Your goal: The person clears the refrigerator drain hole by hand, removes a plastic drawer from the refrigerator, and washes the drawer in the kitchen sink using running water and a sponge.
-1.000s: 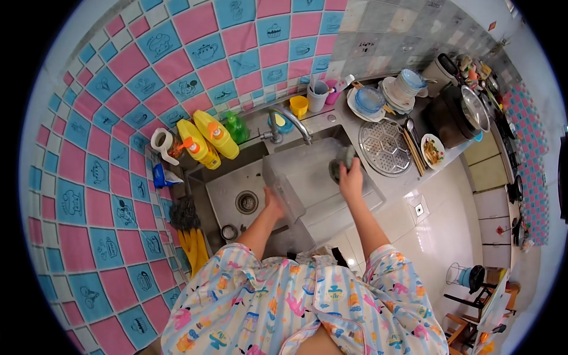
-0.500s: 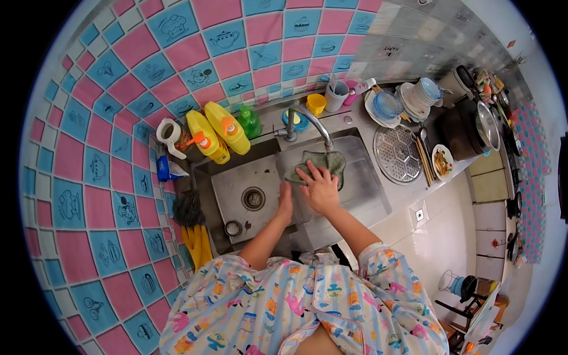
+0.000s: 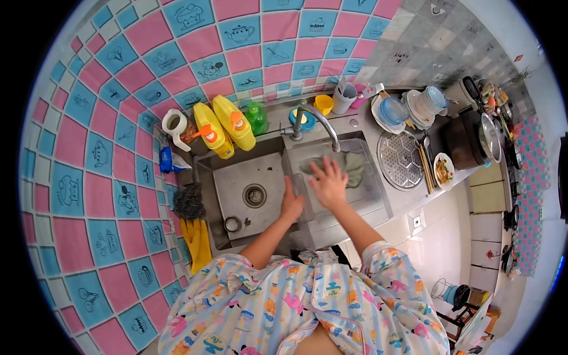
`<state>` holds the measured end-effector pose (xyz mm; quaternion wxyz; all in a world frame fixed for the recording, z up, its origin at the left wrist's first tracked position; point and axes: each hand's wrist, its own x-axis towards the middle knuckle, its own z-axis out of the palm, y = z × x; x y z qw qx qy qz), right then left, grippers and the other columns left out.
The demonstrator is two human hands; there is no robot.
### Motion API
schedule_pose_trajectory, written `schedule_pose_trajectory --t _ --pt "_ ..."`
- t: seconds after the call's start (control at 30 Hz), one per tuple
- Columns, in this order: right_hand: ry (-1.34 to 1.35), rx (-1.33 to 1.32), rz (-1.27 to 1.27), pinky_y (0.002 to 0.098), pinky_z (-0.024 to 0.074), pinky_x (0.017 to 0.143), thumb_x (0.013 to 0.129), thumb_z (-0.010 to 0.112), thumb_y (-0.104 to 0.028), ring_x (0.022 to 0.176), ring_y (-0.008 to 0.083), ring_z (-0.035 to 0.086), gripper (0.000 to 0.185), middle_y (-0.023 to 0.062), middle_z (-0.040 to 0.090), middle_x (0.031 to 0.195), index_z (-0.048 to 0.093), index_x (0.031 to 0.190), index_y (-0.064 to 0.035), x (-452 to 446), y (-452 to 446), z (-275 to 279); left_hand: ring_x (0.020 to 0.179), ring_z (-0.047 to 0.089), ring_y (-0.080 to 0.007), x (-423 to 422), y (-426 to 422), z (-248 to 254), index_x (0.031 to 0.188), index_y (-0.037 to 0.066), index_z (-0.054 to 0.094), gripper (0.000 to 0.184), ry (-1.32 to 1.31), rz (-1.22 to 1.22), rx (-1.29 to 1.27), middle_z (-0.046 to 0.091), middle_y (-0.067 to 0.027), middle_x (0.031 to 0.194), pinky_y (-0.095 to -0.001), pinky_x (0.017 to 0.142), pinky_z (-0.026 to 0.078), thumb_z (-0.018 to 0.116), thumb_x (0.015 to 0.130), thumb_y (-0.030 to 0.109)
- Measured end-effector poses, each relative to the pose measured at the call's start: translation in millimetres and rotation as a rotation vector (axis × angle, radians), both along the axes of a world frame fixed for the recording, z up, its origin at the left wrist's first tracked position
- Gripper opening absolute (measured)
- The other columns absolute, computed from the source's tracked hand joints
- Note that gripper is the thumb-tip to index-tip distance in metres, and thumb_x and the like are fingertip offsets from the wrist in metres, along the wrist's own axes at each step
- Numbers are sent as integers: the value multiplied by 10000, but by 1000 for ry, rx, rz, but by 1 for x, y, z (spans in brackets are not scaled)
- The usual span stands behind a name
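Note:
A large clear plastic container (image 3: pixel 370 207) sits over the right side of the steel sink. My left hand (image 3: pixel 291 204) is closed around its left wall, fingers pointing up along the outside. Inside the container lies a crumpled grey-green cloth (image 3: pixel 355 168), below the spout of the curved faucet (image 3: pixel 322 118). Over the cloth's left part is my right hand (image 3: pixel 329 186), fingers spread and slightly blurred. Whether its fingertips touch the cloth is hard to make out.
The left basin (image 3: pixel 228 183) has a drain and a small metal strainer (image 3: pixel 232 223). Yellow bottles (image 3: pixel 216 133) and a green bottle (image 3: pixel 257 118) line the back. Yellow gloves (image 3: pixel 197 242) hang at left. Right are a perforated steamer plate (image 3: pixel 401 160), stacked bowls (image 3: pixel 393 110) and a food plate (image 3: pixel 444 170).
My right hand has lifted from pressing the cloth, moving slightly right and down with fingers spread. The cloth now bunches further right. My left hand has shifted right onto the container's wall.

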<state>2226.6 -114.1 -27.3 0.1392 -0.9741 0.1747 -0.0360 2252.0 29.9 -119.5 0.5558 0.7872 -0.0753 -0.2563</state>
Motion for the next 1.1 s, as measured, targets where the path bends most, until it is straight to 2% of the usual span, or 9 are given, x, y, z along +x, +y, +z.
schedule_pose_trajectory --t 0.07,0.2,0.3,0.4,0.5,0.6,0.77,0.87,1.1 --pt "5 -19 123 635 224 1037 921 488 -446 1374 302 294 437 55 323 1508 514 1338 -321 6 20 10 1329 374 -383 1 -2 -12 1499 30 -9 823 -54 17 -36 273 -256 1495 -375 1063 340 478 841 110" --pt "-140 -41 47 633 254 1015 926 487 -402 1341 255 341 396 46 397 1457 542 1308 -313 16 -21 -14 1302 417 -369 -1 1 5 1509 62 5 824 -49 -11 62 292 -243 1493 -352 1030 368 466 828 117" --pt "-138 246 -45 517 320 1025 883 557 -332 1260 272 421 409 98 519 1331 579 1267 -196 20 -81 -28 1269 446 -390 3 -1 19 1508 78 -10 817 33 -20 108 325 -231 1478 -377 1031 372 459 841 120" --pt "-245 177 -92 488 337 1024 865 572 -306 1227 293 453 411 121 543 1307 590 1245 -151 18 -125 -20 1238 476 -396 4 0 24 1510 98 -17 823 73 -37 158 367 -228 1454 -383 1016 387 459 840 132" --pt "-241 -93 -231 502 318 1045 884 547 -314 1246 295 444 421 121 491 1371 568 1277 -165 21 -140 -28 1206 504 -398 2 2 15 1513 122 -19 829 51 -36 172 406 -230 1426 -391 997 403 465 840 145" --pt "-194 -158 -262 494 293 1072 905 521 -335 1290 284 410 439 112 434 1426 537 1314 -178 35 -128 -46 1146 546 -402 4 -1 14 1515 140 -16 832 28 -37 196 459 -237 1376 -403 958 430 470 840 159" --pt "-80 -40 2 481 289 1086 937 482 -304 1331 277 383 426 99 387 1466 505 1346 -189 58 -51 -13 967 623 -418 4 -1 28 1516 150 -8 834 60 -69 344 593 -256 1185 -444 843 482 480 842 194" --pt "-187 47 246 476 296 1090 928 504 -253 1326 289 395 419 104 394 1461 508 1341 -180 59 -24 -13 909 633 -427 4 -3 37 1516 157 9 822 41 -89 445 638 -251 1073 -466 799 489 486 849 213" --pt "-282 235 504 505 294 1084 855 608 -132 1337 317 379 469 110 410 1451 530 1317 -159 -9 -20 -12 908 636 -418 6 -5 36 1513 150 37 806 -12 -81 493 647 -247 1039 -476 794 487 492 854 241"
